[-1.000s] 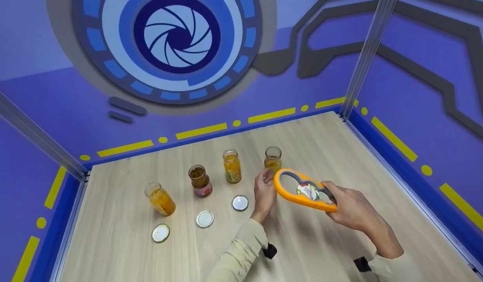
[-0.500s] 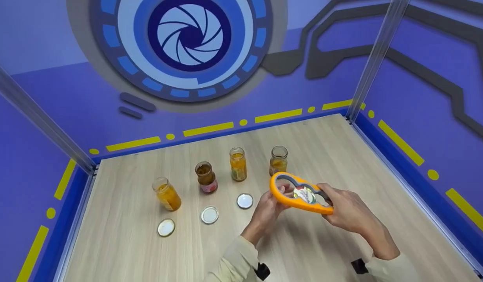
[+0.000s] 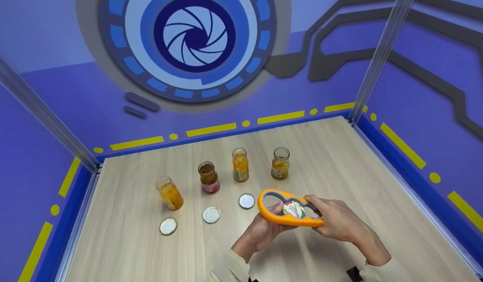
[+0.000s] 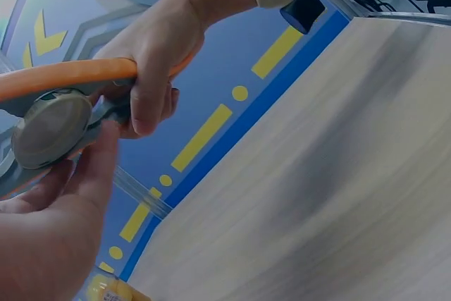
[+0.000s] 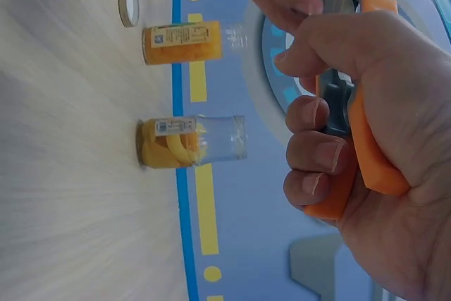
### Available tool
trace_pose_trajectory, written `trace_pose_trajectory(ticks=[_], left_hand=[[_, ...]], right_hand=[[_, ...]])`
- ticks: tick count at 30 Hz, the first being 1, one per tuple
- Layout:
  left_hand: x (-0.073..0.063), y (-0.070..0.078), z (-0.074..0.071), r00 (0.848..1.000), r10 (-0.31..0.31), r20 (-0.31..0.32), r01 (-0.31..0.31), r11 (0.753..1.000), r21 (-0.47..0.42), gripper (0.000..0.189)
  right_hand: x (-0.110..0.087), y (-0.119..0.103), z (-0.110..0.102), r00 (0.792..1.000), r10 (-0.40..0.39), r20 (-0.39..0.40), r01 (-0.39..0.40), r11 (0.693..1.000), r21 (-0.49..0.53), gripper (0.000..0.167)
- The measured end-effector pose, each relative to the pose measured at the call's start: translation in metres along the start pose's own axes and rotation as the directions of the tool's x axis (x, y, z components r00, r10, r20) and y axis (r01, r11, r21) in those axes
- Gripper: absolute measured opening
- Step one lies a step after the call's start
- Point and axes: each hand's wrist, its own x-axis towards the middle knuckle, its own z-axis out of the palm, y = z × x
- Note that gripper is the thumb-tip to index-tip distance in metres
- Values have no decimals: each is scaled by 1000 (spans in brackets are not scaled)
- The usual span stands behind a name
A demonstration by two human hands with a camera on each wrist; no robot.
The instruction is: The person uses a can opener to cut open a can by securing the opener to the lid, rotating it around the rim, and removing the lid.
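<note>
My right hand [image 3: 341, 221] grips the handle end of an orange jar opener [image 3: 308, 223] with dark inner edges. A printed jar lid [image 3: 293, 209] sits in its middle opening; the left wrist view shows the lid's grey underside [image 4: 53, 128]. My left hand [image 3: 261, 235] holds the opener's near side, its thumb tip showing through the large ring beside the lid and its fingers underneath. Beyond the opener stands an open glass jar [image 3: 280, 168] with yellow pieces inside, now apart from both hands. The opener hangs above the table, its handle partly hidden in the right palm.
Farther left stand more uncovered jars: a tall orange one [image 3: 240, 168], a dark one with a pink label [image 3: 210, 182] and another orange one [image 3: 170, 196]. Several loose lids [image 3: 211, 214] lie in front of them. Purple walls [image 3: 210, 105] enclose the wooden table [image 3: 127, 219].
My left hand has left the yellow jar and come back to the opener, where it now holds the near side. The opener and lid have moved down and toward me, uncovering the whole jar.
</note>
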Motion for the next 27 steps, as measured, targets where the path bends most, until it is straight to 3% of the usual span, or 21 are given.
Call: trace_pose_trajectory(ticks=[6,12,27], left_hand=[[-13,1,-3,999,-40,-20,40,999,29,56],[-26,1,-8,995,-91,-38,91,996,0,59],[-30,-10,-10,985,-130,-116,122,990,-69,47]], right_hand=[[3,-8,15,997,-71,-11,72,996,58,57],[5,-15,30,990,-140,-28,142,987,79,61],[3,-18,38,991,-134,-25,135,988,73,62]])
